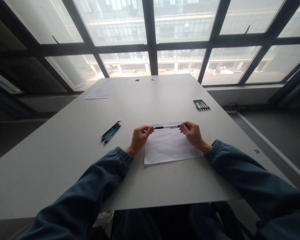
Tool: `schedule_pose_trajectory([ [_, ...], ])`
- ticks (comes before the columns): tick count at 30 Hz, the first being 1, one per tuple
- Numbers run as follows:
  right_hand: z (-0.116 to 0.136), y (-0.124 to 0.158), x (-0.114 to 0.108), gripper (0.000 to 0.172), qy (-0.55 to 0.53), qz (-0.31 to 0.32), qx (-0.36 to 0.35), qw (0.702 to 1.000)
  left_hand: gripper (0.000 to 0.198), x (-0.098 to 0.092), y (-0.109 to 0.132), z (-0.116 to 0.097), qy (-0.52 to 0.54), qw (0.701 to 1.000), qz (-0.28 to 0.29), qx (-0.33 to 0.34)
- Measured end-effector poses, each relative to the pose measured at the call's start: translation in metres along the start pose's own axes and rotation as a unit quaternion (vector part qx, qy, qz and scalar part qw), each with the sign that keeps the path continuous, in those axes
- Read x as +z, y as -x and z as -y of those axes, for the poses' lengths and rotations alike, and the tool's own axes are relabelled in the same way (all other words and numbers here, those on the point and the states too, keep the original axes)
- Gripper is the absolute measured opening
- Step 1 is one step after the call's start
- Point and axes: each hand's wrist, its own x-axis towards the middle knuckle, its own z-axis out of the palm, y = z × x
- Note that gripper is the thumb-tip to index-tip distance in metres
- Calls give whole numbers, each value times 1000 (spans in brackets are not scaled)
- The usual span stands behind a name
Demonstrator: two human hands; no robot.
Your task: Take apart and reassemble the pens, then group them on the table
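Observation:
A pen with a clear barrel and black ends is held level above the far part of a white sheet of paper. My left hand pinches its left end between thumb and fingers. At the right end, my right hand grips it the same way. The paper lies on the white table in front of me. Left of my left hand, several pens with black, green and blue parts lie side by side at a slant.
A row of several pens lies at the right, further back. Papers rest near the table's far left edge. Two small round items or holes are at the far edge, before large windows. A small dark mark is near the right edge.

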Motion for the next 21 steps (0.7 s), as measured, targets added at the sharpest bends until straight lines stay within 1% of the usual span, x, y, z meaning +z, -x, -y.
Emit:
schedule_pose_trajectory([
  [21, 1, 0, 0, 38, 1, 2, 1, 1000, 36, 0, 0, 4, 10, 1000, 0, -2],
])
